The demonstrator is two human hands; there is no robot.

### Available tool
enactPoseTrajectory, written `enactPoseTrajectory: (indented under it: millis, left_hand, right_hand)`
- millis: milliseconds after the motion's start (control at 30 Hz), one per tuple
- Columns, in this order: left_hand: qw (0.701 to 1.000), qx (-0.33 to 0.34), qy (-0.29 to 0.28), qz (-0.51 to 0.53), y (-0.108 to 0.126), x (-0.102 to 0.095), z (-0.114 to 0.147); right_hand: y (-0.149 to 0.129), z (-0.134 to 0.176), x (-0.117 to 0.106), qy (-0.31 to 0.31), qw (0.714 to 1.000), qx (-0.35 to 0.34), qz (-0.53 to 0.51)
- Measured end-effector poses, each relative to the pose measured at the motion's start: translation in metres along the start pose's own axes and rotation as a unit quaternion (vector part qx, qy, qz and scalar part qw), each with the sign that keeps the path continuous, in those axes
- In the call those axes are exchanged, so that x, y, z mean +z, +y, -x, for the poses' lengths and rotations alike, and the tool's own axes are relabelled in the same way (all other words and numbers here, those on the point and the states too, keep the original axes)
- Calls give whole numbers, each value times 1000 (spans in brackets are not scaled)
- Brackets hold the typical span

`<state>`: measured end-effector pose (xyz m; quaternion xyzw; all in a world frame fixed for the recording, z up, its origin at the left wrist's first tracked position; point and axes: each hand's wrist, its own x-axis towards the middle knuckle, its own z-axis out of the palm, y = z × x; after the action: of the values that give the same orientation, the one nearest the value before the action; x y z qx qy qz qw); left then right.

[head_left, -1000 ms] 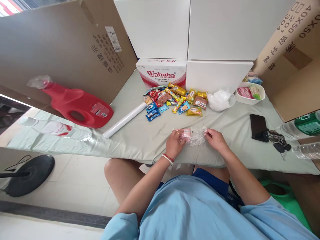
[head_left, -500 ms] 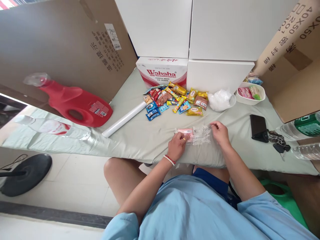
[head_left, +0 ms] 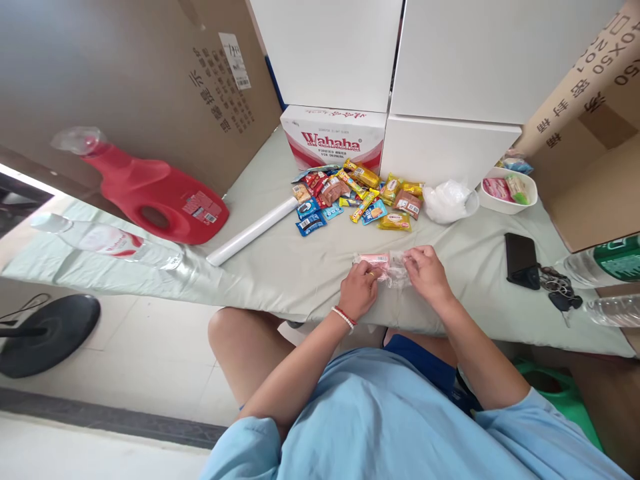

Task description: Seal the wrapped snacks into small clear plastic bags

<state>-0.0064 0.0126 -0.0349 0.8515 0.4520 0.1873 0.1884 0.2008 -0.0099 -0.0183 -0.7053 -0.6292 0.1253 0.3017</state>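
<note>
Pink packet (head_left: 375, 261) lies between table front edge (head_left: 300, 305) and snack pile (head_left: 364, 205).

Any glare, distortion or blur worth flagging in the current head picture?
Head view: pale glare on the brown cardboard at picture left; head view: wide-angle stretch toward the edges; head view: clear wrap at the right hand hard to trace, the pink packet's print unreadable.

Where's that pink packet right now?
In the head view, the pink packet is slightly right of centre, touched by the left hand, in front of the snack pile.
</note>
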Motion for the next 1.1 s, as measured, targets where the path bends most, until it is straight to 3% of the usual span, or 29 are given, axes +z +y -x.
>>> enactPoseTrajectory:
  millis: [133, 233, 367, 433, 500, 567, 633, 733, 833, 900, 1000, 1100]
  left_hand:
    - [1000, 4, -16, 23, -5, -1, -8]
    - [995, 11, -13, 101, -18, -2, -11]
    - [975, 11, 97, 199, -30, -4, -10]
    - [969, -39, 174, 169, -33, -1, -10]
    - [964, -120, 206, 117, -35, 3, -14]
    - [966, -178, 166, 83, -36, 6, -20]
    - [973, -185, 113, 73, -35, 6, -24]
    - [983, -117, 130, 59, -23, 1, -21]
    - [986, 14, 163, 16, 0, 1, -8]
    - [981, 131, 140, -6, 18, 7, 2]
    - [959, 278, 51, 24, 39, 17, 12]
    - [930, 349, -31, 107, 49, 19, 16]
  right_hand:
    - [-36, -9, 23, -46, 996, -76, -11]
    - [-42, -20, 49, -62, 994, -80, -31]
    - [-31, -24, 65, -61, 993, -78, -67]
    - [-25, -21, 66, -52, 992, -75, -89]
    - [-24, -18, 64, -44, 990, -67, -112]
    - [-27, -16, 62, -37, 988, -50, -139]
    - [-33, -12, 59, -38, 981, -14, -191]
    - [-41, -3, 48, -69, 928, 88, -357]
    - [-39, 13, 29, -95, 817, 194, -535]
    - [-32, 28, 16, -108, 759, 237, -597]
    - [-16, 51, 6, -123, 729, 276, -613]
    - [5, 67, 1, -99, 729, 314, -600]
